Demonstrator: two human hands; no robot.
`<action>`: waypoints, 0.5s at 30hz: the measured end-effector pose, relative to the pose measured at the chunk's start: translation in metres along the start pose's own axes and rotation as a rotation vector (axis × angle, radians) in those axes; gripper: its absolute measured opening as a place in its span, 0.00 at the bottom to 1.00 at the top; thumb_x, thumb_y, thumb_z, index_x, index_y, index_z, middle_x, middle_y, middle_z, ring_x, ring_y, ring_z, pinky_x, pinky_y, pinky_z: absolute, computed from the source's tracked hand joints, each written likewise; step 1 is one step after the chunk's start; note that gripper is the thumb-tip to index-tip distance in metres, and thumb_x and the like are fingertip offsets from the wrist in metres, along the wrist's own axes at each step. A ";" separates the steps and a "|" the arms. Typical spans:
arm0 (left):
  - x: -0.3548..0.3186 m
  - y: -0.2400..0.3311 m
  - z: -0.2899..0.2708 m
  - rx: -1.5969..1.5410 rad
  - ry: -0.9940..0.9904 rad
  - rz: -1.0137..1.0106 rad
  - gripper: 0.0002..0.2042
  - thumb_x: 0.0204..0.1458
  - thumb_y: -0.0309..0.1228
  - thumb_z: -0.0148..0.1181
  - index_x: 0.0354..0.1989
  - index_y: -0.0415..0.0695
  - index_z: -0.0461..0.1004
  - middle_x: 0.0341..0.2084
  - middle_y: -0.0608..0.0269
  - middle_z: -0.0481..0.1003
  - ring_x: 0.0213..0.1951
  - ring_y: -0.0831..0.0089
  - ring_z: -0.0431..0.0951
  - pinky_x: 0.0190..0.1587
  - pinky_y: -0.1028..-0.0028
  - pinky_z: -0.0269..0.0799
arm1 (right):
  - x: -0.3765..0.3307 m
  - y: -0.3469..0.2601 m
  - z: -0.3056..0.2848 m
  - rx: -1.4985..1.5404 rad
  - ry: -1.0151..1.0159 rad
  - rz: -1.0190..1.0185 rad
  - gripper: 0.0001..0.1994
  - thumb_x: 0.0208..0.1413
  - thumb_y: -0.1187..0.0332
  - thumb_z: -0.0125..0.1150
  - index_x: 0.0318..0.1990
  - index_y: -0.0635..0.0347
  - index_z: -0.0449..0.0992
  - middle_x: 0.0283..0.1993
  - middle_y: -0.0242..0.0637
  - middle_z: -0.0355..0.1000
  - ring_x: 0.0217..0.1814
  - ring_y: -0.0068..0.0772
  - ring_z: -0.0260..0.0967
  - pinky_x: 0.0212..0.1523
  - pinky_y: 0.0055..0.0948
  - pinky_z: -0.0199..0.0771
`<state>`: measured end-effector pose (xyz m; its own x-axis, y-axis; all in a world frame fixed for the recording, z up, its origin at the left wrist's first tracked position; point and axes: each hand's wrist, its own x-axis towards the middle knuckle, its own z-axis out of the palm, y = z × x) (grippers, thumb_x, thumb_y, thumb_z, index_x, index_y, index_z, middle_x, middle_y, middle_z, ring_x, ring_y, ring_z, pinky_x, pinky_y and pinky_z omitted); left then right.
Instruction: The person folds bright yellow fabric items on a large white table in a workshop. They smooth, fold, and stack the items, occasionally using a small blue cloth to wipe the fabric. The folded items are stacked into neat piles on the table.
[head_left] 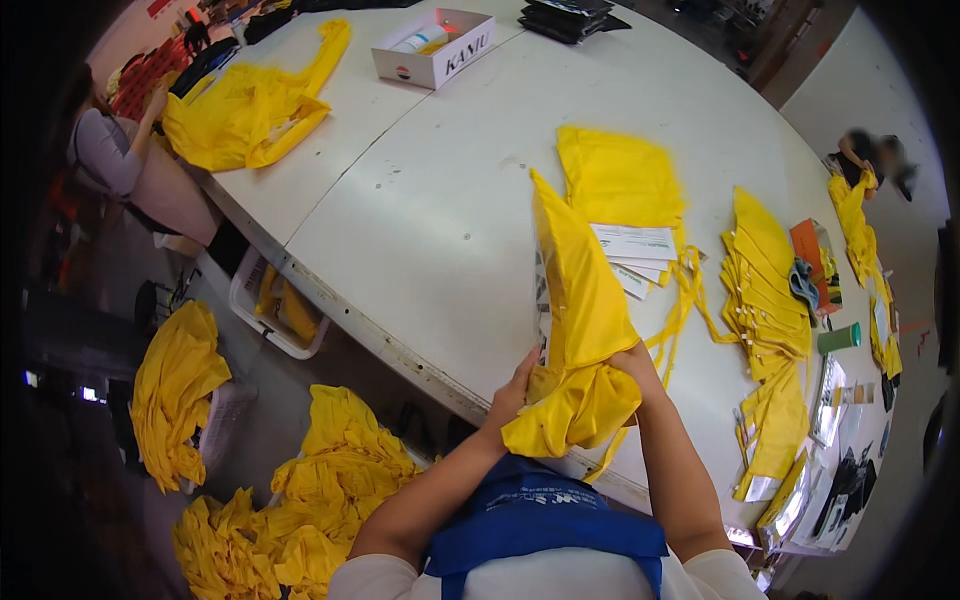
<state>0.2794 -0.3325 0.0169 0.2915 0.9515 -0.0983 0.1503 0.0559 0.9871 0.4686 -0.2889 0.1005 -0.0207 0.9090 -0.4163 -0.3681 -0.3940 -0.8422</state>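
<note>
At the near edge of the table I hold a shiny yellow fabric piece [585, 300], its upper part standing in a tall fold and its lower part bunched toward me. My left hand [515, 385] is closed on its left edge, the fingers partly hidden by the cloth. My right hand [635, 365] grips the right side, with its fingertips tucked under the folds. A narrow printed strip shows along the left edge of the fabric. Just beyond it lie a flat folded yellow piece [620, 175] and several white printed cards [638, 245], with yellow straps [685, 300] trailing beside them.
A row of folded yellow pieces [765, 270] overlaps on the right, near an orange box [815, 250] and a green roll [838, 338]. A white box [435, 60] stands on the table's far side. Yellow heaps [340, 470] lie lower left. One person [110, 155] works at left, another [865, 160] at right.
</note>
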 end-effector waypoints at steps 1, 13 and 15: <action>-0.004 0.001 0.013 0.015 0.019 0.084 0.35 0.52 0.30 0.60 0.67 0.45 0.50 0.54 0.50 0.68 0.55 0.61 0.70 0.56 0.70 0.64 | -0.001 -0.002 -0.004 -0.047 0.067 -0.041 0.24 0.46 0.79 0.59 0.55 0.66 0.66 0.53 0.39 0.71 0.51 0.32 0.70 0.50 0.30 0.70; -0.026 -0.081 0.011 -1.511 -0.239 -0.632 0.26 0.59 0.38 0.46 0.64 0.40 0.56 0.57 0.56 0.66 0.59 0.63 0.65 0.63 0.65 0.57 | 0.033 0.078 -0.038 -0.744 0.196 -0.366 0.21 0.54 0.68 0.57 0.56 0.64 0.68 0.57 0.43 0.69 0.62 0.35 0.63 0.61 0.31 0.59; -0.022 -0.039 -0.002 -1.414 -0.275 -0.703 0.31 0.61 0.48 0.40 0.67 0.42 0.47 0.59 0.55 0.62 0.59 0.62 0.65 0.62 0.63 0.59 | 0.037 0.076 -0.054 -0.841 0.157 -0.331 0.21 0.57 0.65 0.53 0.57 0.60 0.67 0.60 0.43 0.65 0.64 0.42 0.59 0.62 0.33 0.57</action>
<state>0.2655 -0.3548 -0.0194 0.7218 0.5451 -0.4265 -0.5863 0.8090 0.0417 0.4903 -0.2929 0.0028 0.1145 0.9884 -0.0994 0.4663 -0.1418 -0.8732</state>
